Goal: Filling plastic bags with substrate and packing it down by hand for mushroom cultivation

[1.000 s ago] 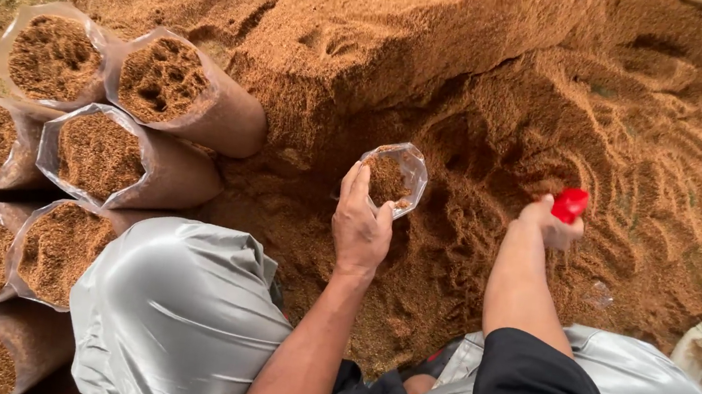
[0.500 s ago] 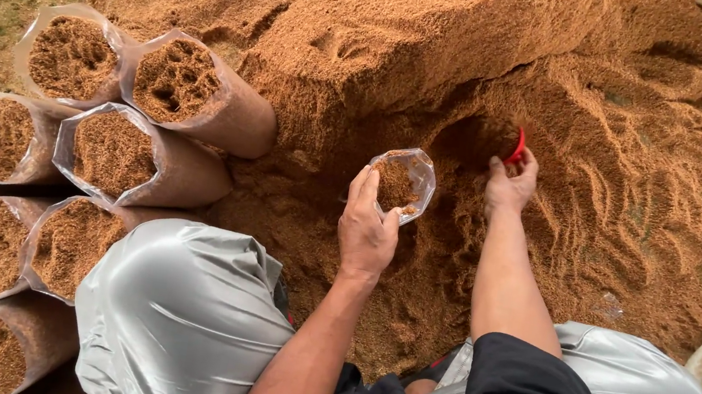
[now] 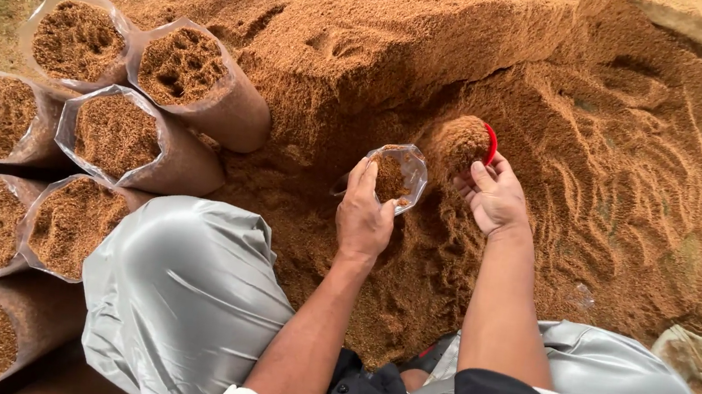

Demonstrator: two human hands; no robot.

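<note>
Filled bags (image 3: pixel 115 134): we are seeing clear plastic tubes lying stacked on their sides at the far left, each packed tight with coarse, crumbly brown sawdust, their round open mouths facing up toward us.
Knees (image 3: pixel 185 293): we are kneeling in shiny, smooth silver-grey trousers, one knee just beside the stacked bags and the other at the lower right.
Left hand (image 3: pixel 365 217): we are gripping the near rim of a small clear plastic bag (image 3: pixel 394 176), fingers curled over its edge and thumb alongside, holding its mouth open.
Small bag: it is sitting upright against the foot of the heap, right above our left hand and just left of the scoop; it is thin, crinkled and see-through, and only partly filled with the same brown material.
Red scoop (image 3: pixel 490 143): we are seeing only a curved red plastic rim, heaped with a rounded mound of sawdust, tilted toward the bag's mouth and close beside it.
Right hand (image 3: pixel 496 196): we are clasping the scoop from below, fingers wrapped round it.
Sawdust heap (image 3: pixel 611 141): it is spreading wide behind both hands, fine, fibrous and reddish-brown, raked with curved finger grooves on the right.
</note>
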